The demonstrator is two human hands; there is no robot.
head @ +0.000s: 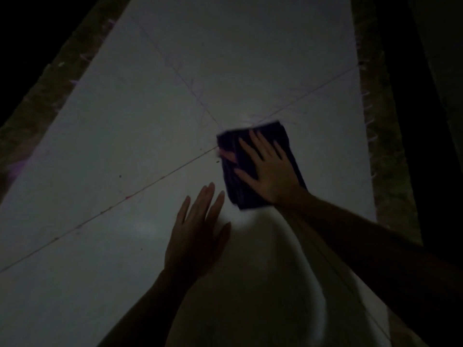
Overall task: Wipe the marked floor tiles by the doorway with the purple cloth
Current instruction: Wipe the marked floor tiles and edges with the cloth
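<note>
A folded dark purple cloth (pixel 231 169) lies flat on the pale floor tiles (pixel 140 126), right at the spot where the grout lines cross. My right hand (pixel 269 169) presses down on the cloth with its fingers spread. My left hand (pixel 198 236) rests flat on the tile just below and left of the cloth, fingers apart, holding nothing. Faint purple scribbles (pixel 190 83) run along the grout line beyond the cloth, and reddish specks mark the grout line (pixel 130 196) to the left. The scene is dim.
A rough brownish strip borders the tiles on the left (pixel 50 91) and another on the right (pixel 383 151), both with purple marks. A dark door frame or wall (pixel 426 121) stands beyond the right strip. My shadow falls over the near tiles.
</note>
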